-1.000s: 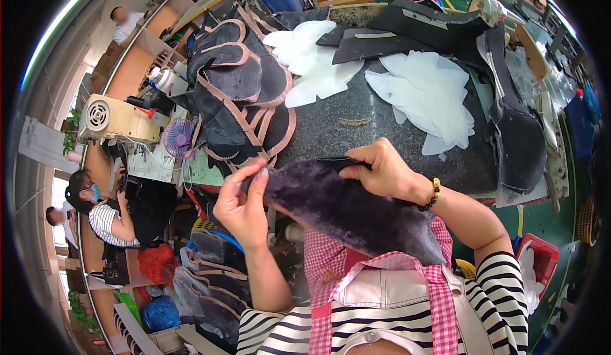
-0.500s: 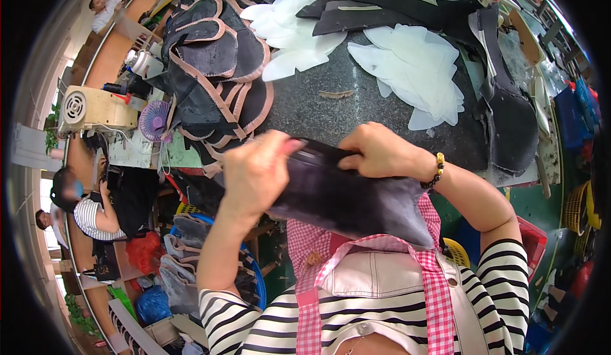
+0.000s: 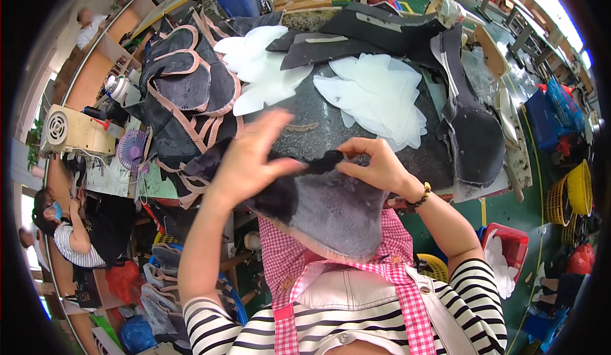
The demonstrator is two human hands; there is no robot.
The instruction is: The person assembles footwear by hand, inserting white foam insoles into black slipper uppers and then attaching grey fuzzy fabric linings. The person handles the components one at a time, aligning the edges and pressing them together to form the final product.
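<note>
Hands at chest height over front edge of dark speckled worktable (image 3: 331,126). Both on a dark grey fuzzy fabric piece (image 3: 337,208), which hangs from the table edge down over the person's pink checked apron (image 3: 388,272). Right hand (image 3: 375,164), w/ bead bracelet (image 3: 420,197) at wrist, has thumb & fingertips clamped together on the piece's top edge near its middle. Left hand (image 3: 251,158) lies flat on the piece's upper left part, fingers spread apart & lifted, not closed on anything; palm seems to press the fabric, can't tell for sure. Behind hands on table: fan of white cut pieces (image 3: 379,97) to the right, another white stack (image 3: 258,69) further back-left. Stack of black shaped panels w/ tan edging (image 3: 184,88) on table's left side, overhanging. Long black panels (image 3: 471,126) down the right edge. Small purple fan (image 3: 132,149) left of table; seated person in striped top (image 3: 73,240) lower left, well apart.
</note>
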